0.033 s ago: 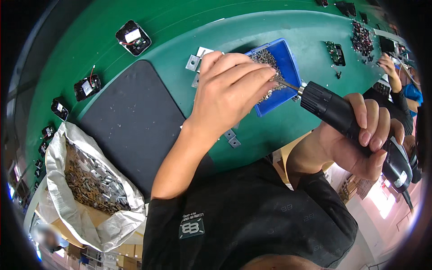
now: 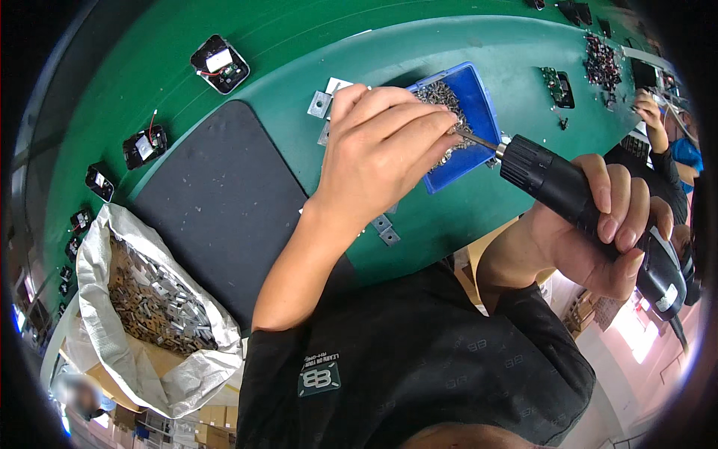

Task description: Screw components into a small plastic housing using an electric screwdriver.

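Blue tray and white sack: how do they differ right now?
The blue tray is a rigid, shallow box up on the green table; the white sack is soft and crumpled, sitting low beside the table's edge. The tray holds fine dark screws, the sack larger grey metal plates. The left hand and the screwdriver tip meet over the tray; nothing touches the sack. Both are open-topped and hold metal parts.

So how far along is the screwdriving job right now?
Done: nothing finished shows; a few metal brackets lie loose on the green table. In hand: the right hand holds the electric screwdriver, and the left hand pinches at its bit over the blue screw tray. Left: a sack full of brackets, plus small black units along the table.
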### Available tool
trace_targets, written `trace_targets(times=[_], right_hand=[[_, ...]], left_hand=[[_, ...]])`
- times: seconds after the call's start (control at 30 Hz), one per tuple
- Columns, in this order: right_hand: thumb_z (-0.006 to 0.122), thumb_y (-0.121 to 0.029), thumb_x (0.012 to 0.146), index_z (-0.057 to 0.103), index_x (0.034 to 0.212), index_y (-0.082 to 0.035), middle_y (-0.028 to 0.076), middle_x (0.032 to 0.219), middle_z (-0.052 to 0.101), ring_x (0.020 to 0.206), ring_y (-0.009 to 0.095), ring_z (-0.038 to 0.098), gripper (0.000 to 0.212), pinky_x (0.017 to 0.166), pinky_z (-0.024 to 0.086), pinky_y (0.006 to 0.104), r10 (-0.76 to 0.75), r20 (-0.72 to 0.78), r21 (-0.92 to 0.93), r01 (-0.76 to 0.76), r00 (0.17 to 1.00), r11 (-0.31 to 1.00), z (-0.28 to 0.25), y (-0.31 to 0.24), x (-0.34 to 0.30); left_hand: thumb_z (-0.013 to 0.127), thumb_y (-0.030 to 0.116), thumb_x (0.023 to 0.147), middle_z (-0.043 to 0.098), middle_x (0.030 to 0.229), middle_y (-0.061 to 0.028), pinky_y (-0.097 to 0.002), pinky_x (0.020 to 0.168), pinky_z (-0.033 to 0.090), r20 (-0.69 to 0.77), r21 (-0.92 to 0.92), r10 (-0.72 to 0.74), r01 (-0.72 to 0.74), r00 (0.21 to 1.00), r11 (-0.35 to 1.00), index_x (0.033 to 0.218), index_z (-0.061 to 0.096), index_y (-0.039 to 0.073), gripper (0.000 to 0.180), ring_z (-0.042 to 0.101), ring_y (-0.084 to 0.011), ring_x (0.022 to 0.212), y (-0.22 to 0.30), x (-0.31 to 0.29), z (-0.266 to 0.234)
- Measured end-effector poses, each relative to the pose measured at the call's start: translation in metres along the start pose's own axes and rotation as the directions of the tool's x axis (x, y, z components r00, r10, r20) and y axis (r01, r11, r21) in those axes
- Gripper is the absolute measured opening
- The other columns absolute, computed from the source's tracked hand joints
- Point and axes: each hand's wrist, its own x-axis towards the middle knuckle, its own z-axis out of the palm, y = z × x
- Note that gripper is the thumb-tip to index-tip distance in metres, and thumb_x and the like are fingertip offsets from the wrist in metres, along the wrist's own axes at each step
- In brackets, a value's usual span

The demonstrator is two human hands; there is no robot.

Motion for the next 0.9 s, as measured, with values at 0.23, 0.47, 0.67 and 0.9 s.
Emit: trace_targets(times=[0.23,0.47,0.67,0.9], right_hand=[[0.069,-0.013,0.071,0.062,0.100,-0.015,-0.005,0.073,0.056,0.065,0.008,0.051,0.030,0.076,0.041,0.0251,0.011,-0.008,0.002,-0.011,1.000,1.000,-0.003,0.000,-0.002],[0.069,-0.012,0.070,0.062,0.101,-0.017,-0.006,0.073,0.056,0.066,0.007,0.052,0.032,0.076,0.041,0.0254,0.017,-0.030,-0.040,-0.019,0.999,0.999,-0.007,0.003,-0.004],[0.070,-0.014,0.070,0.061,0.104,-0.018,-0.006,0.075,0.056,0.065,0.006,0.052,0.035,0.075,0.040,0.0251,0.052,0.027,-0.032,-0.051,0.998,0.998,-0.012,0.003,0.000],[0.068,-0.015,0.072,0.060,0.109,-0.018,-0.007,0.076,0.056,0.066,0.007,0.051,0.038,0.076,0.039,0.0261,0.099,0.065,-0.135,-0.090,0.993,0.987,-0.014,0.004,0.002]], left_hand=[[0.080,0.005,0.063,0.072,0.095,0.0018,-0.0298,0.079,0.039,0.041,0.042,-0.002,0.000,0.999,0.999,0.097,0.074,0.013,0.036,0.064,-0.0151,0.083,0.008,0.006,0.003],[0.078,0.003,0.065,0.072,0.096,-0.0003,-0.0302,0.077,0.038,0.057,0.029,-0.005,0.003,0.998,1.000,0.104,0.073,0.010,0.040,0.064,-0.0152,0.083,0.008,0.001,0.006],[0.078,0.003,0.069,0.071,0.094,-0.0022,-0.0318,0.077,0.039,0.110,-0.001,0.023,-0.023,0.994,1.000,0.104,0.071,0.009,0.036,0.064,-0.0171,0.084,0.004,0.000,0.005],[0.075,0.001,0.071,0.070,0.093,-0.0025,-0.0330,0.080,0.040,0.172,-0.035,0.011,-0.005,0.985,0.999,0.098,0.070,0.008,0.028,0.064,-0.0183,0.087,0.007,0.004,0.006]])
